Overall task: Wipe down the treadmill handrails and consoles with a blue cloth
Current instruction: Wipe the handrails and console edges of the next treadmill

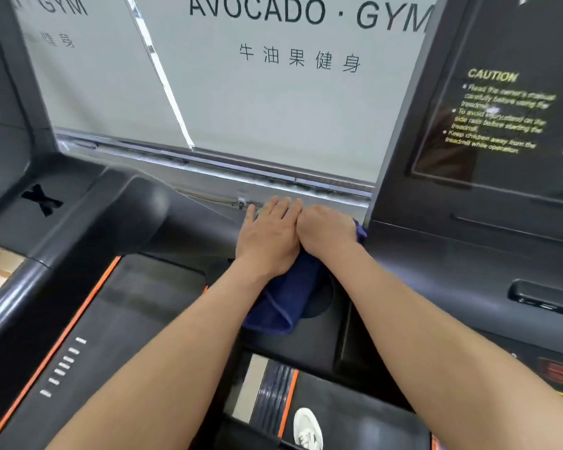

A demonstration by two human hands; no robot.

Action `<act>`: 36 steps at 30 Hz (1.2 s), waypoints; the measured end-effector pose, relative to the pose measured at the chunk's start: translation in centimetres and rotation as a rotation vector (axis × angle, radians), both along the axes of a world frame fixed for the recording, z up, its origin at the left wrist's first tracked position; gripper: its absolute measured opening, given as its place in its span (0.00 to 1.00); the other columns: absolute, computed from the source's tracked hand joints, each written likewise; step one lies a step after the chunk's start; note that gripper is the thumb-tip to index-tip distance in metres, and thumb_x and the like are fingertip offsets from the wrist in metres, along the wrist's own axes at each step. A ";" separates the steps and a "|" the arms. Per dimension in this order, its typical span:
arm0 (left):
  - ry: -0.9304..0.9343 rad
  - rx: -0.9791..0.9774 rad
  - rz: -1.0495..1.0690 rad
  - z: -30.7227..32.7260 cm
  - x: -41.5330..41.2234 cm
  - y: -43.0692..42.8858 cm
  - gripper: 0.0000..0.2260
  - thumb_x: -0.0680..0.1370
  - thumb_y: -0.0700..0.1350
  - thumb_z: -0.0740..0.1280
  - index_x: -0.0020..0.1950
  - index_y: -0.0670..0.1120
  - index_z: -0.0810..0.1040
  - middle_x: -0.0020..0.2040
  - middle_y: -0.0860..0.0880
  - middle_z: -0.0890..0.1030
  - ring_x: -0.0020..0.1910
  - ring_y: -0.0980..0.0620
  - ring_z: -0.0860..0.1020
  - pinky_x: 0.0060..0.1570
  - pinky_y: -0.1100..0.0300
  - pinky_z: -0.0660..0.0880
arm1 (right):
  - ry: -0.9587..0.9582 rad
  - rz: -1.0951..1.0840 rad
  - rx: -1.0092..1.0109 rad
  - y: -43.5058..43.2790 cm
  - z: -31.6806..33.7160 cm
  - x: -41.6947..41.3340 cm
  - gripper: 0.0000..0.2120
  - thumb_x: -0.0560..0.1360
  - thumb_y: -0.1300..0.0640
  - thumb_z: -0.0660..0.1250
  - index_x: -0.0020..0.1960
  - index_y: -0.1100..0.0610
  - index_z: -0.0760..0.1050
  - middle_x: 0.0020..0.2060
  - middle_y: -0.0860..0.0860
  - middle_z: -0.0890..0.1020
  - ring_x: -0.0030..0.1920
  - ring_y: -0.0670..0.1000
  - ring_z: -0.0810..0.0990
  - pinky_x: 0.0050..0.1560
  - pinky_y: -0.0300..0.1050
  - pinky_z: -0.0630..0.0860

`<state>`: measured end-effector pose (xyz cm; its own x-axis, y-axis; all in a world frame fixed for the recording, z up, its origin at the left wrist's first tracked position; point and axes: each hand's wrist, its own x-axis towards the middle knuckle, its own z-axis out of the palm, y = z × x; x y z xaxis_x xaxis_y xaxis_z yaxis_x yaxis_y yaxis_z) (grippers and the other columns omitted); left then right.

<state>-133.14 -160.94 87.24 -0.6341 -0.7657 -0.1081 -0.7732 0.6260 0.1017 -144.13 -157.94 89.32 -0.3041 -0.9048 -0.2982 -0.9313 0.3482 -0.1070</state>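
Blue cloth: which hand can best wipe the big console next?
Probably the right. The right hand grips the blue cloth just beside the console; the left hand lies flat on it, farther off.

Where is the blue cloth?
Head view, centre: the blue cloth lies under the left hand and right hand, on the rail left of the console.

Blue cloth [283, 300]: partly covered by left hand [270, 232] and right hand [325, 228].
Console [468, 241]: cut off at the right edge; caution text [498, 115] blurred.
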 end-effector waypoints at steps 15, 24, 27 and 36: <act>0.313 -0.052 -0.202 -0.8 6.6 10.3 0.15 0.80 0.51 0.55 0.53 0.52 0.81 0.51 0.55 0.83 0.64 0.50 0.76 0.66 0.52 0.67 | 0.122 0.197 -0.153 9.5 2.1 3.2 0.12 0.79 0.59 0.57 0.61 0.60 0.71 0.60 0.59 0.75 0.59 0.57 0.74 0.47 0.46 0.72; 1.027 0.327 0.324 3.1 7.0 10.0 0.07 0.75 0.42 0.71 0.48 0.54 0.78 0.41 0.57 0.81 0.43 0.61 0.79 0.45 0.69 0.72 | -0.669 -0.022 -0.290 11.4 3.6 2.3 0.12 0.79 0.46 0.56 0.42 0.48 0.74 0.35 0.45 0.79 0.42 0.49 0.77 0.48 0.52 0.75; 0.923 0.418 0.483 3.3 5.8 7.6 0.16 0.71 0.44 0.74 0.52 0.55 0.71 0.43 0.55 0.78 0.43 0.59 0.77 0.45 0.64 0.72 | -0.545 -0.074 -0.399 11.6 3.4 2.6 0.17 0.77 0.39 0.58 0.62 0.44 0.69 0.51 0.44 0.78 0.50 0.48 0.77 0.52 0.51 0.74; 0.629 0.153 0.172 0.0 8.3 9.0 0.14 0.74 0.46 0.62 0.56 0.52 0.83 0.62 0.51 0.75 0.59 0.51 0.69 0.63 0.61 0.64 | 0.220 0.321 -0.409 13.0 -1.6 4.9 0.03 0.69 0.54 0.69 0.41 0.53 0.77 0.39 0.51 0.76 0.42 0.56 0.73 0.37 0.50 0.61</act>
